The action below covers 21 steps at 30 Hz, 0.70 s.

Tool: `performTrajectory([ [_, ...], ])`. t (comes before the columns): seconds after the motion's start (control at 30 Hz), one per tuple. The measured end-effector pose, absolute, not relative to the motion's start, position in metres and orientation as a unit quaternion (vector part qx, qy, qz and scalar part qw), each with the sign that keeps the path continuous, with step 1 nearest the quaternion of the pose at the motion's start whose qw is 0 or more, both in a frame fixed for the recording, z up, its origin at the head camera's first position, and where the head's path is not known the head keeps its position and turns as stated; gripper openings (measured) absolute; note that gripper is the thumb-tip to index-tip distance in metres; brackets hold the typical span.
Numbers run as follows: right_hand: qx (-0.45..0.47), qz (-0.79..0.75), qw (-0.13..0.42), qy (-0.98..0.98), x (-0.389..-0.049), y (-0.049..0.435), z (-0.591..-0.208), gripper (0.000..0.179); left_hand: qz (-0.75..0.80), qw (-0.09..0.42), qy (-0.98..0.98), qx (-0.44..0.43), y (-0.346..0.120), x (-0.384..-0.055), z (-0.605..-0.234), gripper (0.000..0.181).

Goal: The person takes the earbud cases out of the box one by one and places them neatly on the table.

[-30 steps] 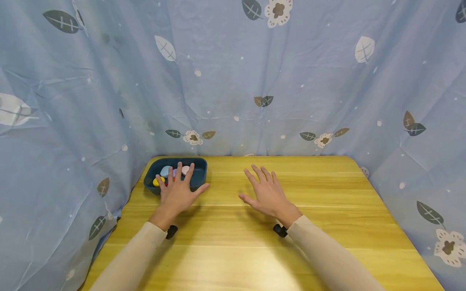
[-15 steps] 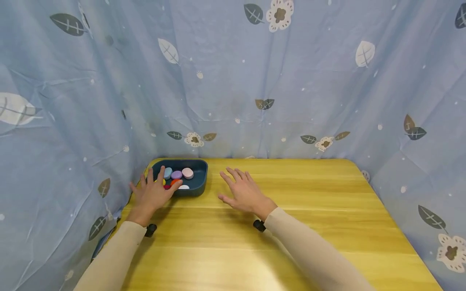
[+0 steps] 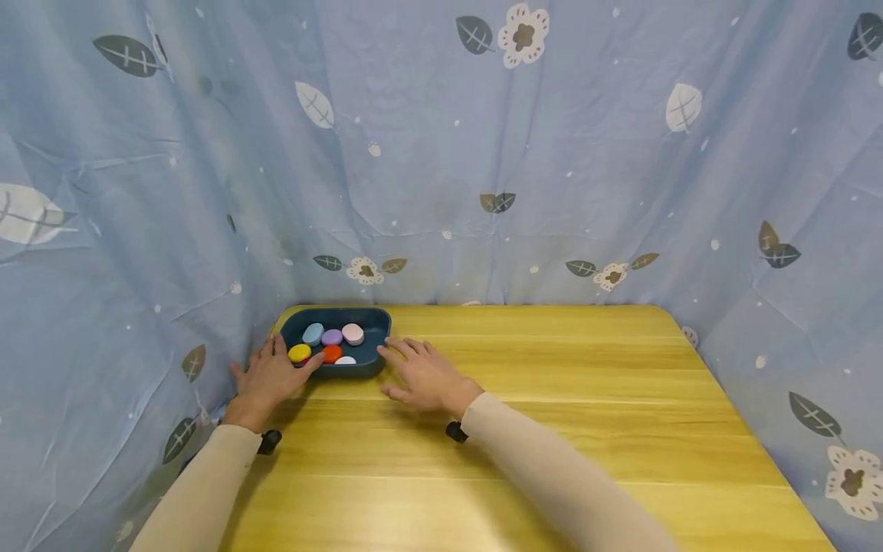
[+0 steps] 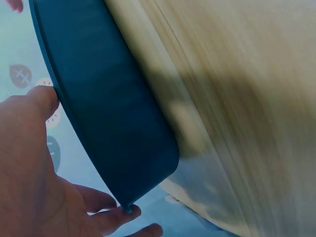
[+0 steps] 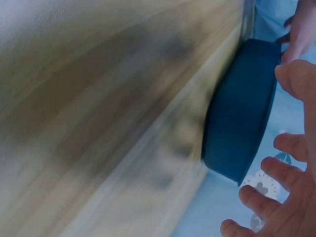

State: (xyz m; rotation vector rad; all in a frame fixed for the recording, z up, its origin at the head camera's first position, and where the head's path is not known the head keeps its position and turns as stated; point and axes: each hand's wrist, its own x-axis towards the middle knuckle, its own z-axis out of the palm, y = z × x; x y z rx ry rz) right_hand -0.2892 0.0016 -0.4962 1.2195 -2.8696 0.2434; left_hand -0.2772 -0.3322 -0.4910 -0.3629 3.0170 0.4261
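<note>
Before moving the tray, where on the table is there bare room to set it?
Bare table: the stretch right of the right hand, back to the curtain; also the front, between the sleeves. Crowded: the back left corner, with the tray, coloured pieces and left hand.

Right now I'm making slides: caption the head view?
Left hand and right hand flank a blue tray of colorful pieces on a yellow table.

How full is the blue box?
Partly full: the box holds several colorful pieces, with bare space beside them.
</note>
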Motion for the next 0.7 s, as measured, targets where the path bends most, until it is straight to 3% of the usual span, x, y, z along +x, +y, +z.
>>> performTrajectory([
  [0.27, 0.395, 0.064, 0.006, -0.917, -0.288, -0.002, -0.501, 0.073, 0.136, 0.041, 0.984, -0.106, -0.335, -0.274, -0.487, 0.132],
  [0.7, 0.392, 0.074, -0.001, -0.917, -0.278, 0.007, -0.494, 0.062, 0.080, 0.009, 0.995, -0.058, -0.320, -0.263, -0.474, 0.114],
])
